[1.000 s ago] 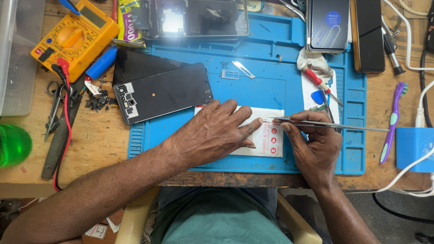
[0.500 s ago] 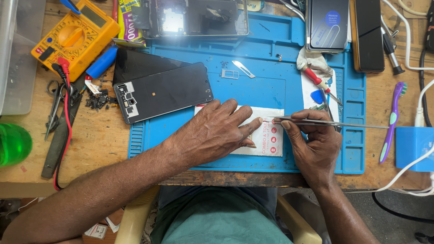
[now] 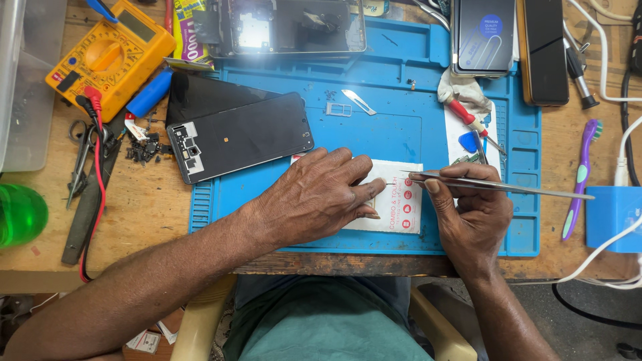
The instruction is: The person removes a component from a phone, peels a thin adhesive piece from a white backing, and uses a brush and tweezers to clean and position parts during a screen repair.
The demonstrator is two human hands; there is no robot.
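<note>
My left hand (image 3: 314,197) lies flat on a small white card with red marks (image 3: 400,207), pressing it onto the blue work mat (image 3: 374,134). My right hand (image 3: 471,210) pinches long metal tweezers (image 3: 508,187), whose tips point left at the card beside my left fingertips. A black phone back panel (image 3: 244,137) lies on the mat just beyond my left hand.
A yellow multimeter (image 3: 107,53) with red and black leads sits far left. An opened phone frame (image 3: 294,27) and two phones (image 3: 485,37) lie at the back. A red screwdriver (image 3: 471,120), a purple toothbrush (image 3: 582,174), a blue box (image 3: 612,217) and a green bottle (image 3: 20,214) surround the mat.
</note>
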